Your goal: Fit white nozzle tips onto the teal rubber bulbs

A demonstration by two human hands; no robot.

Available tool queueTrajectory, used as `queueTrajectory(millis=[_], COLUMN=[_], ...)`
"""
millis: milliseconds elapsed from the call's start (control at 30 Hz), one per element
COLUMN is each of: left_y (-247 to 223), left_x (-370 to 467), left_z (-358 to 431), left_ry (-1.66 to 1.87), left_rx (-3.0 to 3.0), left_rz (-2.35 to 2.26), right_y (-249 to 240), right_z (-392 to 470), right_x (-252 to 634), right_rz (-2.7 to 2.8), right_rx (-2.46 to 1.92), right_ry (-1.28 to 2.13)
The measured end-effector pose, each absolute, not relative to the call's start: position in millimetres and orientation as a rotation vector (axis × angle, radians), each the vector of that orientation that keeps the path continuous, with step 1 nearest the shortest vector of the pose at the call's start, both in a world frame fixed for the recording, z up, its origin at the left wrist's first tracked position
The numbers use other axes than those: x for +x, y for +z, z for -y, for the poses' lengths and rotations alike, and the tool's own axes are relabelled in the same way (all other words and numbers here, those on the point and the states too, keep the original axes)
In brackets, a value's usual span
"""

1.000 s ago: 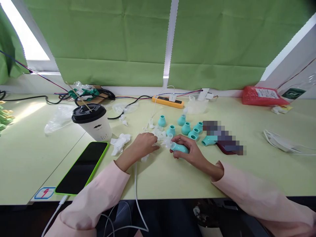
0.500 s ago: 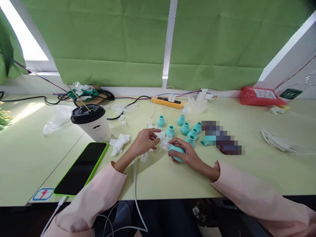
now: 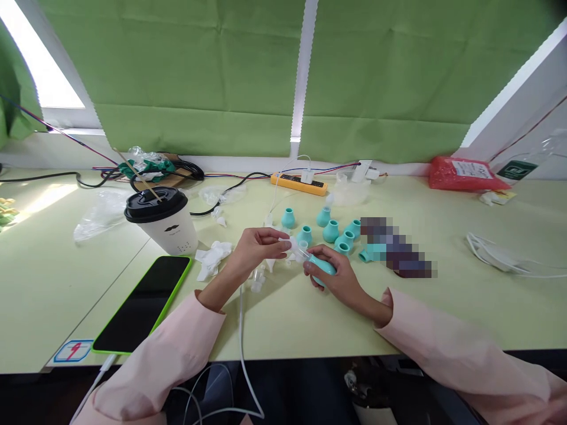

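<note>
My right hand (image 3: 341,277) is wrapped round a teal squeeze bulb (image 3: 323,265), which lies tilted with its neck up and to the left. A short clear tube (image 3: 305,254) sticks out of that neck. At the tube's far end, my left hand (image 3: 257,251) pinches a small translucent white piece (image 3: 294,246); its exact shape is hard to make out. Several more teal bulbs (image 3: 331,231) stand just beyond my hands, most with their open necks upward. Loose clear plastic parts (image 3: 257,279) lie below my left fingers.
A paper cup (image 3: 170,233) with a black lid stands left, beside a crumpled tissue (image 3: 214,260) and a phone (image 3: 144,304) on a charging cable. A yellow power strip (image 3: 299,183) lies behind. A red package (image 3: 463,173) and a white mask (image 3: 500,257) are on the right.
My left fingers have closed on the small translucent piece at the tube's end. My right hand has shifted slightly, keeping hold of the bulb.
</note>
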State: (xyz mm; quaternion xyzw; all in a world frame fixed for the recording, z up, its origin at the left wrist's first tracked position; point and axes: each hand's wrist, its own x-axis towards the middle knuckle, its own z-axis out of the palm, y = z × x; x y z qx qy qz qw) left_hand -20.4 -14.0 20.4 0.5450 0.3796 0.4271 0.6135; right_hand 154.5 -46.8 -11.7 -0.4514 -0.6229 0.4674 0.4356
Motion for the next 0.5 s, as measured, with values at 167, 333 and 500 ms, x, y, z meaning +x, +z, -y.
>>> queueTrajectory(millis=[167,333,500], left_y=[19.8,18.7,19.5], left_x=[-22.3,-22.9,-24.2], left_z=[11.1,8.4,7.7], left_ry=[0.881,0.872,0.853], left_rx=[1.262,1.274,1.299], left_rz=[-0.851,-0.780,-0.776], right_y=[-9.9,-12.3,-16.4], right_z=[49.6,50.9,49.6], right_x=[156.3,156.5,158.9], right_rz=[1.700,1.851,1.957], right_rx=[-1.173,-1.090,-1.006], right_ry=[0.733,0.206,-0.131])
